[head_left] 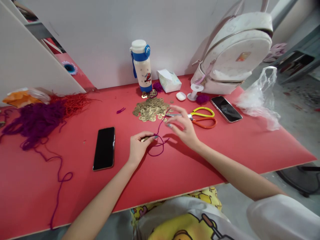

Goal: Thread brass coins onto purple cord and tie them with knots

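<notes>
My left hand (140,145) pinches a few brass coins (144,139) and a purple cord (156,155) between thumb and fingers, above the red table (155,180). The cord makes a loop below the fingertips, and one strand rises toward my right hand (183,128). That hand is raised with its fingers spread and curved; whether its fingertips touch the strand is unclear. Behind both hands lies a pile of brass coins (151,108). Scissors (203,117) with yellow and orange handles rest just beyond my right hand, their blades partly hidden by its fingers.
A black phone (104,148) lies left, near purple yarn (37,121) and red strands (75,104). At the back stand a bottle (142,66), a tissue pack (170,81), a white spool (195,91) and a backpack (232,53). Another phone (226,109) and a plastic bag (262,100) lie right.
</notes>
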Action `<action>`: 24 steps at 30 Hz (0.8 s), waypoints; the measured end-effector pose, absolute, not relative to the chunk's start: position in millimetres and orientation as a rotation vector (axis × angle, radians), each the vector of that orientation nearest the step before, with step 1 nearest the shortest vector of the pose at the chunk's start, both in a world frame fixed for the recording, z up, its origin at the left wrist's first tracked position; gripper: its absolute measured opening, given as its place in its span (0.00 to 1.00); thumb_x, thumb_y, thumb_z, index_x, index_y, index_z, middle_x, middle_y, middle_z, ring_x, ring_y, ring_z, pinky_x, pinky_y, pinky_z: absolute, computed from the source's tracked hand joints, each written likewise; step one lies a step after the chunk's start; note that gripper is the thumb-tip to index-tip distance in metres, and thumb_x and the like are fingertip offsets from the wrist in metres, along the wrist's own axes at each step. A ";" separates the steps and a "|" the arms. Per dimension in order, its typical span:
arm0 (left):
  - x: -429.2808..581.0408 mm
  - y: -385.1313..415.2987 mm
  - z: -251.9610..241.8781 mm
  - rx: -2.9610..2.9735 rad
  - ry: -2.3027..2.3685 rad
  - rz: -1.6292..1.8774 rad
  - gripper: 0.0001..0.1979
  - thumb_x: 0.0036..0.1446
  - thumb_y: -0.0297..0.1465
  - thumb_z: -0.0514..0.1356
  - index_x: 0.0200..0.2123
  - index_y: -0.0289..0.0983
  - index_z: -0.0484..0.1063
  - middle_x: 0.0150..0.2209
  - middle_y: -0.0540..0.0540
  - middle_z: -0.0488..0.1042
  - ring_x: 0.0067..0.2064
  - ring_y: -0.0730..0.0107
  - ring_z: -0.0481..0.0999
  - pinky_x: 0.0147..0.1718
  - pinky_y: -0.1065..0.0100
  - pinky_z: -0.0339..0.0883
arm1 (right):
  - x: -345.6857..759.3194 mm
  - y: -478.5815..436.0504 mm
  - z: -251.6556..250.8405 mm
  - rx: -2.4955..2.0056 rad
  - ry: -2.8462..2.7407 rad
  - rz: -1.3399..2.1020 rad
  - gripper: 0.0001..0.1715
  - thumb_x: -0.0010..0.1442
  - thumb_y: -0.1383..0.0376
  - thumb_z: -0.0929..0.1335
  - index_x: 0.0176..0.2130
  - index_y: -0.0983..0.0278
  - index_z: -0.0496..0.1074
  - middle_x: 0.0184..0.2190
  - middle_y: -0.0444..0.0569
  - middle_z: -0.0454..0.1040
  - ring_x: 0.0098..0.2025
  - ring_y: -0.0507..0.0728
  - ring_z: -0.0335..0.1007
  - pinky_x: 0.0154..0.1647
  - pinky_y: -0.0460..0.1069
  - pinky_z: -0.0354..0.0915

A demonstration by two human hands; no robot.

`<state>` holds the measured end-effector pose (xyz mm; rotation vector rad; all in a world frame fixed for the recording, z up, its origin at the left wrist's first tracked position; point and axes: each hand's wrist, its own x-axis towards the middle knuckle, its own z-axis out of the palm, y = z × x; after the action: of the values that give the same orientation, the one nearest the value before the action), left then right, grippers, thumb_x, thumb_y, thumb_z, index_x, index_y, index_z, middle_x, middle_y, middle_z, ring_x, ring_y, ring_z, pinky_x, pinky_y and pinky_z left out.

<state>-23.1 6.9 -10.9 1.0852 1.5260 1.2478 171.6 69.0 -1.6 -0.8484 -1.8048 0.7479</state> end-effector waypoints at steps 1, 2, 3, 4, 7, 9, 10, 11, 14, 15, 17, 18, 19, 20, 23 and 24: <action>-22.9 7.0 -10.5 1.062 1.531 1.251 0.07 0.42 0.33 0.69 0.27 0.36 0.81 0.30 0.44 0.82 0.32 0.63 0.79 0.34 0.66 0.73 | 170.1 66.3 -3.3 -0.837 -1.930 0.692 0.07 0.62 0.58 0.70 0.37 0.58 0.77 0.60 0.50 0.65 0.64 0.64 0.57 0.64 0.63 0.57; -22.6 7.1 -10.0 1.047 1.534 1.257 0.08 0.41 0.33 0.69 0.27 0.36 0.81 0.29 0.44 0.81 0.31 0.64 0.79 0.33 0.66 0.73 | 168.4 63.9 -5.4 -0.827 -2.040 0.658 0.07 0.61 0.59 0.71 0.36 0.58 0.77 0.59 0.51 0.66 0.63 0.65 0.58 0.64 0.64 0.58; -22.4 7.2 -9.5 1.041 1.533 1.262 0.08 0.41 0.33 0.69 0.27 0.35 0.81 0.29 0.44 0.81 0.30 0.64 0.79 0.33 0.67 0.72 | 166.7 61.8 -7.6 -0.818 -2.120 0.642 0.07 0.60 0.59 0.71 0.36 0.58 0.78 0.58 0.51 0.67 0.62 0.65 0.58 0.63 0.64 0.58; -22.1 7.1 -9.0 1.041 1.529 1.269 0.08 0.41 0.33 0.69 0.27 0.35 0.81 0.29 0.44 0.81 0.30 0.65 0.78 0.32 0.67 0.72 | 165.1 60.1 -10.0 -0.810 -2.171 0.642 0.06 0.61 0.59 0.71 0.35 0.59 0.78 0.58 0.51 0.68 0.62 0.65 0.58 0.62 0.64 0.60; -21.2 6.6 -7.6 1.050 1.496 1.281 0.08 0.42 0.33 0.69 0.27 0.35 0.81 0.27 0.45 0.81 0.29 0.67 0.77 0.30 0.68 0.71 | 161.7 56.9 -15.5 -0.764 -2.248 0.670 0.07 0.62 0.61 0.69 0.35 0.59 0.78 0.56 0.51 0.69 0.60 0.63 0.60 0.60 0.63 0.62; -20.3 5.8 -6.3 1.046 1.454 1.287 0.07 0.43 0.33 0.69 0.27 0.35 0.81 0.27 0.45 0.80 0.28 0.67 0.77 0.30 0.69 0.71 | 160.7 55.7 -17.2 -0.729 -2.288 0.669 0.06 0.62 0.62 0.69 0.35 0.60 0.78 0.55 0.52 0.69 0.59 0.63 0.60 0.59 0.63 0.63; -19.9 5.2 -5.5 1.042 1.430 1.288 0.07 0.43 0.33 0.69 0.27 0.35 0.81 0.26 0.46 0.80 0.28 0.68 0.77 0.30 0.69 0.72 | 160.5 55.4 -17.6 -0.717 -2.306 0.665 0.06 0.62 0.63 0.69 0.36 0.60 0.78 0.55 0.53 0.69 0.59 0.63 0.60 0.58 0.62 0.64; -19.3 4.5 -4.5 1.037 1.406 1.288 0.06 0.43 0.32 0.69 0.27 0.36 0.81 0.27 0.46 0.80 0.29 0.68 0.77 0.31 0.69 0.72 | 160.4 55.1 -17.8 -0.705 -2.321 0.660 0.06 0.62 0.63 0.69 0.37 0.60 0.78 0.55 0.53 0.69 0.58 0.63 0.60 0.58 0.62 0.65; -17.5 1.9 -1.0 1.019 1.349 1.285 0.05 0.43 0.31 0.69 0.27 0.36 0.80 0.29 0.47 0.81 0.30 0.68 0.77 0.32 0.69 0.73 | 160.5 54.8 -18.4 -0.689 -2.355 0.637 0.06 0.62 0.64 0.69 0.39 0.61 0.78 0.55 0.54 0.69 0.58 0.63 0.60 0.57 0.61 0.66; -17.0 1.0 -0.1 1.015 1.332 1.286 0.05 0.43 0.30 0.69 0.27 0.37 0.80 0.30 0.47 0.81 0.31 0.68 0.78 0.33 0.70 0.73 | 160.6 55.0 -18.8 -0.689 -2.363 0.628 0.06 0.62 0.64 0.69 0.39 0.61 0.78 0.55 0.54 0.69 0.58 0.63 0.60 0.57 0.61 0.66; -16.3 -0.5 1.2 1.020 1.304 1.291 0.04 0.44 0.30 0.69 0.27 0.37 0.80 0.31 0.47 0.81 0.33 0.68 0.78 0.34 0.70 0.74 | 160.8 55.5 -19.9 -0.700 -2.372 0.614 0.07 0.62 0.64 0.69 0.40 0.61 0.78 0.55 0.54 0.69 0.58 0.63 0.59 0.57 0.62 0.66; -16.1 -1.1 1.4 1.032 1.294 1.291 0.04 0.44 0.29 0.69 0.27 0.37 0.80 0.31 0.47 0.81 0.33 0.68 0.79 0.34 0.70 0.74 | 160.9 55.8 -20.5 -0.707 -2.372 0.611 0.07 0.62 0.64 0.69 0.40 0.62 0.78 0.55 0.55 0.69 0.58 0.64 0.60 0.57 0.62 0.66; -16.0 -1.5 1.4 1.045 1.290 1.292 0.03 0.44 0.29 0.69 0.26 0.37 0.80 0.31 0.47 0.81 0.33 0.68 0.79 0.34 0.70 0.74 | 161.0 56.1 -20.9 -0.715 -2.372 0.612 0.07 0.62 0.64 0.69 0.40 0.62 0.78 0.54 0.55 0.69 0.58 0.64 0.60 0.57 0.62 0.66; -15.9 -1.7 1.2 1.058 1.293 1.294 0.03 0.44 0.29 0.69 0.26 0.37 0.80 0.30 0.47 0.81 0.32 0.68 0.79 0.34 0.70 0.74 | 161.0 56.4 -21.1 -0.723 -2.371 0.617 0.07 0.63 0.64 0.69 0.40 0.61 0.78 0.54 0.54 0.69 0.58 0.64 0.60 0.57 0.62 0.65; -16.3 -1.5 0.7 1.118 1.333 1.294 0.02 0.46 0.28 0.68 0.27 0.37 0.79 0.28 0.48 0.81 0.30 0.69 0.79 0.33 0.70 0.74 | 161.1 57.1 -19.1 -0.743 -2.326 0.680 0.07 0.63 0.65 0.68 0.41 0.61 0.77 0.54 0.54 0.69 0.58 0.63 0.59 0.58 0.62 0.64; -16.5 -1.3 0.7 1.144 1.356 1.294 0.02 0.46 0.28 0.67 0.28 0.37 0.79 0.28 0.48 0.80 0.30 0.69 0.79 0.33 0.70 0.74 | 161.2 57.5 -17.4 -0.746 -2.294 0.721 0.08 0.63 0.65 0.68 0.43 0.60 0.76 0.53 0.54 0.69 0.57 0.63 0.59 0.58 0.62 0.63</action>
<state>-16.5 -1.3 0.7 1.1442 1.3558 1.2944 161.2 57.5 -17.4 -0.7462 -2.2940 0.7212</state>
